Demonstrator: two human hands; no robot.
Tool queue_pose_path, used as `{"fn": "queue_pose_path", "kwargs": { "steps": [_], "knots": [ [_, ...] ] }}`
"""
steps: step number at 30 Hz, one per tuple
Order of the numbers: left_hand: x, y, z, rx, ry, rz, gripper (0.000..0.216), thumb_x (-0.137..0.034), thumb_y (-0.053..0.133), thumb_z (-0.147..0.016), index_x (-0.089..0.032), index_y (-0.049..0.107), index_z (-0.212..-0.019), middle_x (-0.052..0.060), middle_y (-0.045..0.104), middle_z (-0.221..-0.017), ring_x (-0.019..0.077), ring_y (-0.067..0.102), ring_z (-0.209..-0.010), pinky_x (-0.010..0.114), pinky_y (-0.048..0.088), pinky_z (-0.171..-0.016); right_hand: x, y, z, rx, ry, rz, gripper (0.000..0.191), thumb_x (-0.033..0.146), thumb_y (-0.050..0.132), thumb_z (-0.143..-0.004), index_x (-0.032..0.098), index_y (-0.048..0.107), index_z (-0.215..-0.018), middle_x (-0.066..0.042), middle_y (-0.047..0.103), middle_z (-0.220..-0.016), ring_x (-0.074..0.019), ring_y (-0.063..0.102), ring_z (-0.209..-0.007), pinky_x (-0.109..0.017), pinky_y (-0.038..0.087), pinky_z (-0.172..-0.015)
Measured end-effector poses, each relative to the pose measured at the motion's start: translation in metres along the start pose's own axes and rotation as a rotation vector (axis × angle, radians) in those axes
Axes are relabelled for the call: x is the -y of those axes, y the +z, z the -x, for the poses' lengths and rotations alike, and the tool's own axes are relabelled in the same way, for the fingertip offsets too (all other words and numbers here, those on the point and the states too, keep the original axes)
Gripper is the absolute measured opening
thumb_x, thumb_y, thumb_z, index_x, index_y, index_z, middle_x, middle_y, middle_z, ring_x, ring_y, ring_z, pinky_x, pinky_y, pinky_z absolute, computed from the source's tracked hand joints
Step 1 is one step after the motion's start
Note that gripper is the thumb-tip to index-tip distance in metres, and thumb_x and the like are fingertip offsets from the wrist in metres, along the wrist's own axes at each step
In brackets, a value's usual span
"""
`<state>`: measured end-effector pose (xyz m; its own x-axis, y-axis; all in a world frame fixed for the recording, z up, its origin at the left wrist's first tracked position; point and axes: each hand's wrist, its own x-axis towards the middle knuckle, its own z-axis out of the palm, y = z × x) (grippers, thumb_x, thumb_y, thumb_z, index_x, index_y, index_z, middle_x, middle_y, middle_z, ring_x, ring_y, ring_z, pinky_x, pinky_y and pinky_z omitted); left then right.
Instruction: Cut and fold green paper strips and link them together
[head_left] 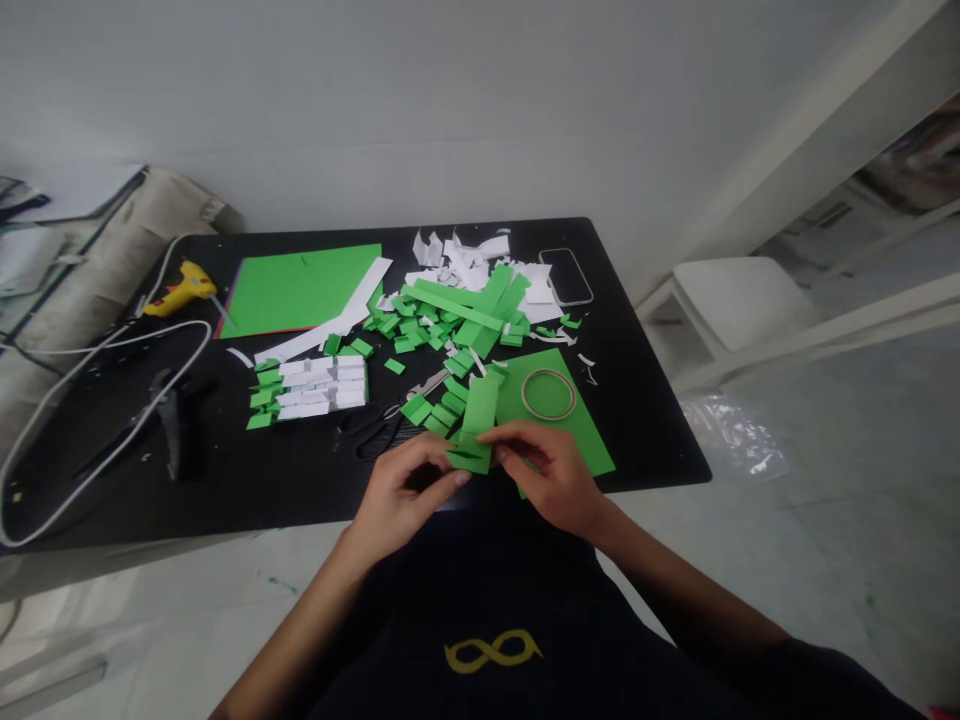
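A folded green paper strip (480,405) is held between both hands near the table's front edge. My left hand (409,485) pinches its lower left end, thumb below. On its right side, the thumb and fingers of my right hand (551,475) grip it. Just beyond lie several small folded green paper pieces (439,415) and a pair of scissors (382,420) with black handles. A green sheet (592,445) lies by my right hand, with a roll of tape (549,394) on it. To the left is a panel of white and green folded paper (322,385).
Green and white paper scraps (465,290) are heaped at the back middle. A yellow glue gun (182,288) lies at the left beside green sheets (300,290). A white cable (105,345) loops over the left side. A clear phone case (568,277) is at the back right; a white stool (739,300) stands beyond.
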<state>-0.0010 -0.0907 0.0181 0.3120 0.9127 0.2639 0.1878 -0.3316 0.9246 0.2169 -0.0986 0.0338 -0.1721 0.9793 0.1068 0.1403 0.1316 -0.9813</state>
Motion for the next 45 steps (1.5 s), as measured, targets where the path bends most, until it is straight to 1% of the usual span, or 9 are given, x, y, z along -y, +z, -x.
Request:
{"fn": "queue_pose_path", "kwargs": {
  "steps": [5, 9, 14, 18, 22, 27, 31, 39, 45],
  "knots": [
    [-0.003, 0.001, 0.000, -0.029, -0.149, 0.193, 0.013, -0.027, 0.081, -0.089, -0.020, 0.072, -0.083, 0.000, 0.072, -0.072, 0.0131, 0.065, -0.062, 0.024, 0.051, -0.060, -0.001, 0.000, -0.001, 0.043, 0.008, -0.020, 0.030, 0.017, 0.070, -0.091, 0.026, 0.075, -0.119, -0.004, 0.078, -0.095, -0.0197, 0.076, -0.086, -0.034, 0.064, -0.079],
    [-0.001, 0.002, 0.000, -0.030, -0.351, 0.461, 0.024, -0.039, 0.082, -0.089, -0.018, 0.071, -0.083, 0.000, 0.071, -0.064, 0.0132, 0.063, -0.056, 0.025, 0.050, -0.059, -0.003, -0.001, -0.003, -0.003, -0.092, 0.136, 0.018, 0.020, 0.076, -0.090, 0.027, 0.079, -0.106, -0.004, 0.069, -0.096, -0.0187, 0.070, -0.082, -0.035, 0.062, -0.076],
    [0.005, 0.005, -0.003, -0.098, -0.456, 0.560, 0.035, -0.048, 0.083, -0.088, -0.017, 0.067, -0.079, -0.003, 0.062, -0.054, 0.0102, 0.051, -0.049, 0.023, 0.038, -0.055, -0.001, 0.000, -0.005, -0.014, -0.181, 0.238, 0.001, 0.025, 0.078, -0.091, 0.026, 0.079, -0.091, -0.006, 0.069, -0.101, -0.0238, 0.070, -0.099, -0.043, 0.059, -0.092],
    [0.007, 0.007, -0.005, -0.140, -0.431, 0.447, 0.041, -0.053, 0.080, -0.089, -0.017, 0.065, -0.074, -0.003, 0.058, -0.054, 0.0106, 0.047, -0.053, 0.024, 0.037, -0.058, 0.002, 0.002, -0.004, 0.045, -0.091, 0.162, 0.004, 0.026, 0.077, -0.093, 0.025, 0.076, -0.089, -0.003, 0.076, -0.092, -0.0223, 0.072, -0.091, -0.039, 0.058, -0.087],
    [0.004, 0.008, -0.007, -0.138, -0.397, 0.385, 0.039, -0.054, 0.077, -0.091, -0.018, 0.065, -0.080, -0.003, 0.059, -0.060, 0.0123, 0.053, -0.057, 0.025, 0.043, -0.061, 0.002, 0.006, -0.002, 0.028, 0.045, 0.067, 0.006, 0.030, 0.077, -0.091, 0.024, 0.075, -0.090, -0.001, 0.077, -0.085, -0.0201, 0.072, -0.080, -0.033, 0.057, -0.073],
    [-0.007, 0.011, -0.007, -0.214, -0.261, 0.444, 0.031, -0.039, 0.085, -0.087, -0.022, 0.060, -0.095, -0.003, 0.066, -0.079, 0.0120, 0.064, -0.067, 0.023, 0.052, -0.066, 0.001, 0.008, -0.001, -0.003, 0.089, -0.018, 0.010, 0.032, 0.077, -0.089, 0.023, 0.073, -0.089, -0.001, 0.076, -0.081, -0.0187, 0.071, -0.076, -0.031, 0.058, -0.069],
    [-0.012, 0.013, -0.004, -0.223, -0.175, 0.297, 0.017, -0.026, 0.084, -0.088, -0.022, 0.071, -0.100, -0.001, 0.071, -0.081, 0.0124, 0.067, -0.071, 0.023, 0.055, -0.068, 0.000, 0.009, 0.000, -0.028, 0.053, -0.056, 0.012, 0.028, 0.078, -0.088, 0.024, 0.070, -0.095, -0.001, 0.074, -0.085, -0.0180, 0.071, -0.078, -0.031, 0.060, -0.071],
    [-0.009, 0.010, 0.000, -0.241, -0.135, 0.100, 0.006, -0.026, 0.079, -0.092, -0.022, 0.080, -0.097, 0.002, 0.080, -0.086, 0.0156, 0.073, -0.075, 0.026, 0.060, -0.070, -0.004, 0.009, 0.002, -0.121, -0.111, 0.057, 0.020, 0.023, 0.080, -0.090, 0.027, 0.068, -0.105, -0.002, 0.077, -0.097, -0.0191, 0.076, -0.085, -0.034, 0.064, -0.081],
    [-0.008, 0.008, 0.002, -0.263, -0.098, 0.076, 0.015, -0.022, 0.081, -0.090, -0.025, 0.080, -0.104, 0.000, 0.080, -0.089, 0.0136, 0.074, -0.079, 0.023, 0.060, -0.075, -0.001, 0.008, 0.003, -0.133, -0.196, 0.189, 0.030, 0.021, 0.077, -0.094, 0.029, 0.069, -0.122, -0.001, 0.080, -0.095, -0.0196, 0.077, -0.085, -0.033, 0.063, -0.079]
  ]
}}
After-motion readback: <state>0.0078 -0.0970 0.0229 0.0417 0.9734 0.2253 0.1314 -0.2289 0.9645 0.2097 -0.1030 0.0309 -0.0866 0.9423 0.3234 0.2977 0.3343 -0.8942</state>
